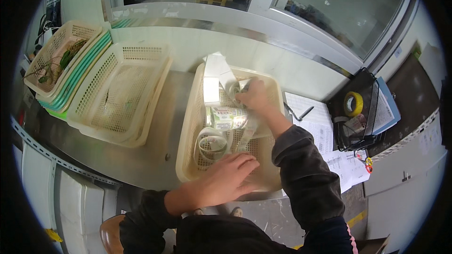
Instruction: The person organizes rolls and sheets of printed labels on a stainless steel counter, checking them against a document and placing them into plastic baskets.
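Observation:
A cream perforated plastic basket (187, 127) stands in front of me on the metal table. In its far part, my right hand (256, 95) has its fingers curled on a roll of white labels (234, 89), partly hidden by the hand. My left hand (228, 178) hovers over the basket's near rim, fingers stretched out and holding nothing that I can see. Between the hands lies a roll of printed green-and-white labels (226, 118). Nearer and to the left is a loosely coiled white label roll (213, 145). White folded label strips (217, 68) stick up at the far left corner.
Empty-looking cream baskets (120, 131) are stacked at left, beside tilted green and cream baskets (87, 61) with leafy stems (70, 54). At right are paper sheets (313, 124), a pen (307, 112), a black wire rack (372, 103) with yellow tape (353, 104), and scissors (366, 162).

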The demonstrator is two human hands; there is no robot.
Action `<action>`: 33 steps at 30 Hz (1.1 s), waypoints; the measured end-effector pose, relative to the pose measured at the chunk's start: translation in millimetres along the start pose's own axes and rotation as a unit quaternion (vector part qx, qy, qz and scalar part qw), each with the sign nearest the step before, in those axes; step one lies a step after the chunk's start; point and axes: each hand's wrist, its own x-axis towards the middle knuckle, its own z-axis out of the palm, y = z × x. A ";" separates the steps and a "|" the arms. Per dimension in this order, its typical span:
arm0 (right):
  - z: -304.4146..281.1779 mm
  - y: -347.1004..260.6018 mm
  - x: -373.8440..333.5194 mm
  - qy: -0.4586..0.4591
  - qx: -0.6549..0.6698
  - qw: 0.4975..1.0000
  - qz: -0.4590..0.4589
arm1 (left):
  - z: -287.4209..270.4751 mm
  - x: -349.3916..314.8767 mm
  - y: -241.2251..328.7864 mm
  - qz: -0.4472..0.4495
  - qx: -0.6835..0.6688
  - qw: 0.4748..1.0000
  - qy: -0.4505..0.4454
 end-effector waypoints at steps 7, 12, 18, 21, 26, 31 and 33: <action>-50.8 5.8 7.4 -0.033 0.173 0.983 0.051 | -4.1 -0.9 1.1 -0.036 -0.010 0.999 -0.022; -94.4 10.3 -13.3 -0.110 0.491 0.858 0.107 | -13.5 4.5 16.4 -0.125 -0.120 0.981 0.091; -121.9 17.9 -73.3 -0.122 0.716 0.687 0.034 | 1.8 35.2 32.8 -0.164 -0.324 0.929 0.073; -122.8 13.7 -113.7 -0.083 0.786 0.612 0.019 | 18.1 51.8 36.4 -0.193 -0.391 0.894 0.108; -117.2 26.5 -184.7 -0.048 0.843 0.529 0.084 | 39.2 83.4 28.5 -0.154 -0.423 0.874 0.180; -100.4 51.4 -228.4 -0.026 0.919 0.381 0.101 | 63.7 103.5 39.1 -0.219 -0.428 0.867 0.128; -94.0 57.8 -241.7 -0.044 0.938 0.325 0.110 | 76.1 106.8 37.7 -0.204 -0.449 0.863 0.112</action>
